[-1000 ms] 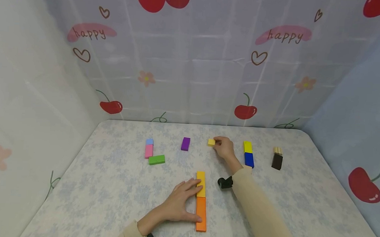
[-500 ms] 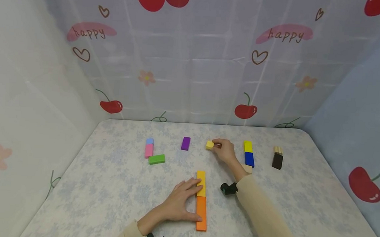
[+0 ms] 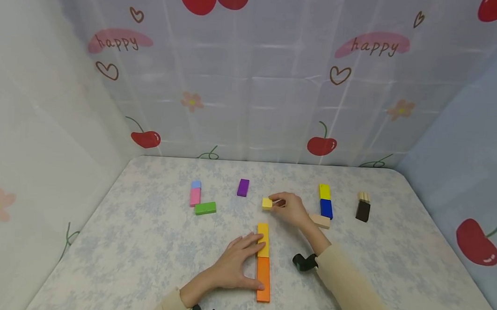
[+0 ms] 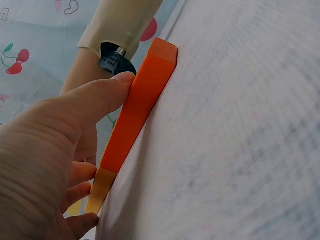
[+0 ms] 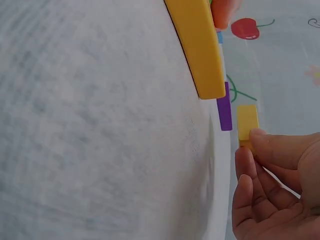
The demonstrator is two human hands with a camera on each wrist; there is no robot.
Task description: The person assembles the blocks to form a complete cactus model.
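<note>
The far edge of the desk (image 3: 141, 262) runs along the printed curtain (image 3: 251, 103). The right hand (image 3: 289, 208) pinches a small yellow block (image 3: 267, 203) between thumb and fingers, raised off the surface, with a narrow gap to the far end of the amber block (image 3: 263, 230). The amber block and the orange block (image 3: 263, 275) lie end to end; the left hand (image 3: 236, 266) rests spread along them, thumb on orange, fingertips on amber. Wide stretches of desk run to both side edges.

Counted: 1 purple block (image 3: 243, 187), left of the small yellow block and well apart from the left hand; 1 green block (image 3: 205, 208) beside 1 pink block (image 3: 194, 197), with 1 light blue block (image 3: 196, 184) behind the pink block. At right: 1 bright yellow block (image 3: 324, 191), 1 dark blue block (image 3: 326, 209) meeting it, 1 beige block (image 3: 322, 221) and 1 dark brown block (image 3: 362, 211). The cream ridged pieces (image 3: 363, 196) behind the dark brown block are too small to count.
</note>
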